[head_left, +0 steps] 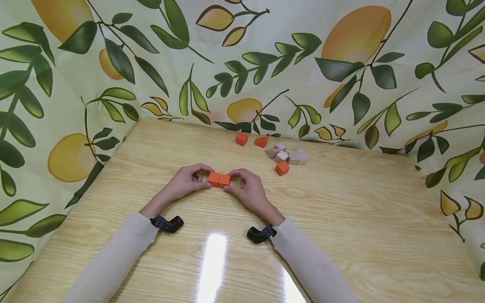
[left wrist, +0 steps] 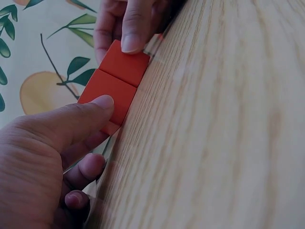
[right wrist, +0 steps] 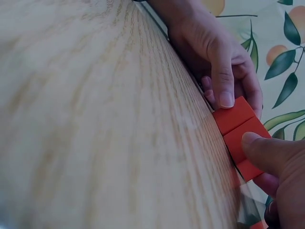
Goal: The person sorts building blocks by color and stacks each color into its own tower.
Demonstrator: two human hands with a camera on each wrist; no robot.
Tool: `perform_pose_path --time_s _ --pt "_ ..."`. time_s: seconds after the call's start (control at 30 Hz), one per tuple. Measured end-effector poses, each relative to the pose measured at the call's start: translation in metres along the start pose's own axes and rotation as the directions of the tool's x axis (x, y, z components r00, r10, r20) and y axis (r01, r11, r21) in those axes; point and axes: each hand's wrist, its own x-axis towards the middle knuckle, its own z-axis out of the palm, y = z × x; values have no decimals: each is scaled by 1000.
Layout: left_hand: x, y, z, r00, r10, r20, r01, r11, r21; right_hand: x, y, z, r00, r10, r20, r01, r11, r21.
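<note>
Two red cubes sit side by side, faces touching, on the wooden table. My left hand (head_left: 187, 181) pinches the left red cube (head_left: 214, 179) between thumb and fingers. From the other side, my right hand (head_left: 250, 188) grips the right red cube (head_left: 224, 181) in the same way. The left wrist view shows my left thumb pressed on the near face of its cube (left wrist: 108, 93), with the other fingers partly hidden behind. In the right wrist view, my right hand (right wrist: 286, 164) has its thumb on the nearer cube (right wrist: 238, 138).
Farther back on the table (head_left: 360, 202) lie a red cube (head_left: 241, 139), a red triangular block (head_left: 261, 142) and another red cube (head_left: 282, 168). Several pale wooden blocks (head_left: 293, 158) cluster beside them. A fruit-patterned cloth (head_left: 212, 50) hangs behind the table.
</note>
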Motion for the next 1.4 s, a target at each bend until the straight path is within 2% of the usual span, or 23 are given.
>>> perform_pose_path --time_s 0.07,1.0,1.4 --pt "2 -9 1 1000 9 -2 -9 1000 -5 0 0 -1 1000 3 5 -3 1000 2" --pt "2 -11 2 1000 0 -4 0 1000 -4 -1 -2 -2 999 20 51 -19 999 -28" --pt "3 -10 2 1000 0 5 0 1000 4 -1 -1 -4 998 26 57 -26 1000 -6"
